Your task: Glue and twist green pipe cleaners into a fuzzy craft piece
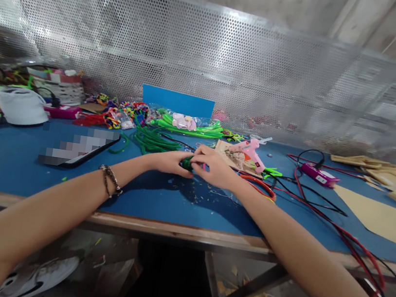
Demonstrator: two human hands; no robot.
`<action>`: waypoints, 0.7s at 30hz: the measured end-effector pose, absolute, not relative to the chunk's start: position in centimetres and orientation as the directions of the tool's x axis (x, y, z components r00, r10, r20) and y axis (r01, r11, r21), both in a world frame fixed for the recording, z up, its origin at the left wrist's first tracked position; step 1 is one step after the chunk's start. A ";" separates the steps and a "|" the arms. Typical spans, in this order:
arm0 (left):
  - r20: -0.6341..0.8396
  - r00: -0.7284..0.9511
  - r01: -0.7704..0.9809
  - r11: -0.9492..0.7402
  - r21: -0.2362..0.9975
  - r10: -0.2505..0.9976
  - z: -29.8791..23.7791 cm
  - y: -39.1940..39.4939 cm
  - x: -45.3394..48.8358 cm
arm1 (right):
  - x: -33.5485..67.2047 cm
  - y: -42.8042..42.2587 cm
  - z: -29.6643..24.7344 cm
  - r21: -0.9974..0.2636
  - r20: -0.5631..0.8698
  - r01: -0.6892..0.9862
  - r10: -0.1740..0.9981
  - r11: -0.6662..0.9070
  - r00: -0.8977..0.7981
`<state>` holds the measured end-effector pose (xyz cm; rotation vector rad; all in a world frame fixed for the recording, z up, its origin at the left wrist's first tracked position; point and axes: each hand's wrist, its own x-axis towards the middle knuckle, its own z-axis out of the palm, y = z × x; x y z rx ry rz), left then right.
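Observation:
Over the middle of the table, my left hand (171, 161) and my right hand (215, 166) meet around a small dark green bundle (187, 163), which looks like wound pipe cleaner. The left fingers curl round its near side. From the right, thumb and fingertips pinch at it, and they partly hide its shape. Just behind my hands lies a loose heap of dark green pipe cleaners (155, 141). A pink hot glue gun (252, 153) rests on a littered board (223, 148) to the right of them.
A phone (80, 147) lies left, near a white cap (22, 105). Bright green pipe cleaners (200, 130) sit at the back by a blue panel (177, 101). Right are red and black cables (309, 198), a purple power strip (319, 175) and tan sheets (379, 218).

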<state>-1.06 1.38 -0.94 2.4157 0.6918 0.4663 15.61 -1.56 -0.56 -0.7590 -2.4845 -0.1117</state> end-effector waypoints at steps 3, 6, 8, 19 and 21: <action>0.093 0.829 0.365 -0.658 0.658 0.552 -0.6 1.7 -1.6 | 15.6 -1.7 -0.4 -0.068 0.459 0.527 0.496 0.847 -0.738; 0.073 0.835 0.373 -0.660 0.652 0.545 -0.4 1.9 -1.9 | 15.5 -1.8 -0.3 -0.083 0.425 0.524 0.506 0.848 -0.751; 0.076 0.831 0.394 -0.679 0.619 0.551 -0.3 1.8 -1.8 | 15.6 -1.6 -0.2 -0.098 0.415 0.515 0.506 0.851 -0.756; 0.147 0.783 0.423 -0.691 0.586 0.604 -0.5 1.6 -1.5 | 15.6 -0.9 -0.7 -0.213 0.473 0.552 0.580 0.806 -0.663; 0.163 0.770 0.434 -0.693 0.575 0.617 -0.5 1.6 -1.5 | 15.7 -0.7 -0.7 -0.247 0.454 0.547 0.595 0.800 -0.664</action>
